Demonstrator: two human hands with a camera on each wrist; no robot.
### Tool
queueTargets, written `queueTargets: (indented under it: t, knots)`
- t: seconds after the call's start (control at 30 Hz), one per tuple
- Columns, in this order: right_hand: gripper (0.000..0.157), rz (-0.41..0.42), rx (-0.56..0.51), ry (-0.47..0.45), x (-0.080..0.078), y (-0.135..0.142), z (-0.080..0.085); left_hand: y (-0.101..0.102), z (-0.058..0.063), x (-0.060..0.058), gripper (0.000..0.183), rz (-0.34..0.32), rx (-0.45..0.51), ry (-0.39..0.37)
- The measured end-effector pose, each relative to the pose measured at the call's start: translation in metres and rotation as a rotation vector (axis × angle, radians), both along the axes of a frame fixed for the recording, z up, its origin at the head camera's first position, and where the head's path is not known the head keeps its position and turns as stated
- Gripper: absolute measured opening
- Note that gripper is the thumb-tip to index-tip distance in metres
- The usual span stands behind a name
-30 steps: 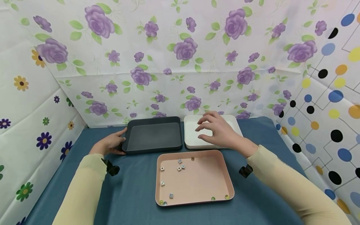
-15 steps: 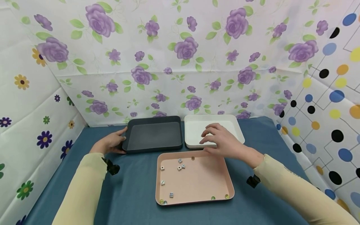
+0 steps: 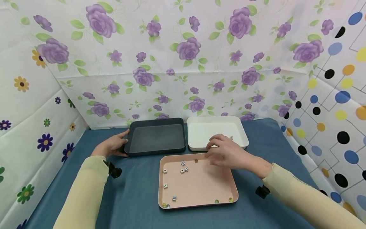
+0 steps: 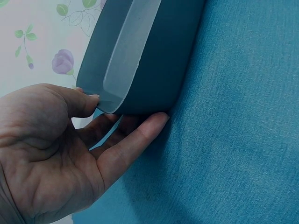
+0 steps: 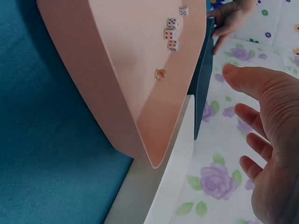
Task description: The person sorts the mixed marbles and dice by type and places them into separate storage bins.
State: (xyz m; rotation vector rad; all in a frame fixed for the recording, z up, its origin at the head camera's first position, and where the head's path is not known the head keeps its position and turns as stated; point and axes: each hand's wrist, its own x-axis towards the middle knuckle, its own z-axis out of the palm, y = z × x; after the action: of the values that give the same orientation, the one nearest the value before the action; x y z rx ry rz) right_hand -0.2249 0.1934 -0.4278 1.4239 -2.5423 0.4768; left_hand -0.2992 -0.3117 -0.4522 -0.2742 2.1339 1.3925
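Note:
My left hand (image 3: pixel 112 146) touches the left end of the dark grey tray (image 3: pixel 155 152); in the left wrist view its fingers (image 4: pixel 133 140) lie against the outer wall, thumb tip at the rim. Loosely bent, my right hand (image 3: pixel 226 152) hovers over the back right part of the pink tray (image 3: pixel 200 187); nothing shows between its fingers in the right wrist view. Several white dice (image 3: pixel 165 186) lie in the pink tray's left half. Small see-through beads sit along its edges, among them an amber one (image 3: pixel 195 161) and a green one (image 3: pixel 216 201).
Behind the pink tray stands a white tray (image 3: pixel 197 149), beside the dark one. One die (image 3: pixel 232 137) lies in it, partly behind my right hand. Blue cloth (image 3: pixel 134 197) covers the table. A flowered sheet (image 3: pixel 171 95) hangs at the back, with patterned sheets at both sides.
My right hand has moved from over the white tray towards me and slightly right, to above the pink tray. A die in the white tray has come into sight. The left hand stays put.

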Motion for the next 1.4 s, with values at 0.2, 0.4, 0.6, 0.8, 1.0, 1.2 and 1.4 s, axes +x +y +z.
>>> queueTargets:
  t: [0.2, 0.4, 0.6, 0.8, 1.0, 1.2, 1.4]
  knots:
    - [0.029, 0.064, 0.067, -0.032, 0.012, 0.002, -0.002, -0.001, -0.001, -0.001, 0.067, -0.007, 0.005, 0.002]
    - [0.026, 0.085, 0.124, -0.045, 0.021, 0.002, -0.008, 0.0, -0.001, -0.001, 0.067, -0.004, 0.01, 0.0]
    - [0.022, 0.132, 0.174, -0.109, 0.03, -0.002, -0.015, 0.0, -0.003, 0.0, 0.066, 0.004, 0.007, 0.005]
    - [0.018, 0.198, 0.204, -0.145, 0.04, -0.005, -0.024, 0.0, -0.004, 0.001, 0.066, 0.004, 0.004, 0.013]
    - [0.017, 0.23, 0.227, -0.151, 0.047, -0.005, -0.03, 0.0, -0.004, 0.0, 0.066, 0.006, 0.009, 0.012]
    - [0.017, 0.239, 0.23, -0.213, 0.05, -0.005, -0.032, 0.0, -0.004, -0.001, 0.066, 0.002, 0.015, 0.01]
    - [0.019, 0.262, 0.222, -0.209, 0.053, -0.007, -0.033, 0.0, -0.004, -0.001, 0.065, 0.0, 0.011, 0.011]
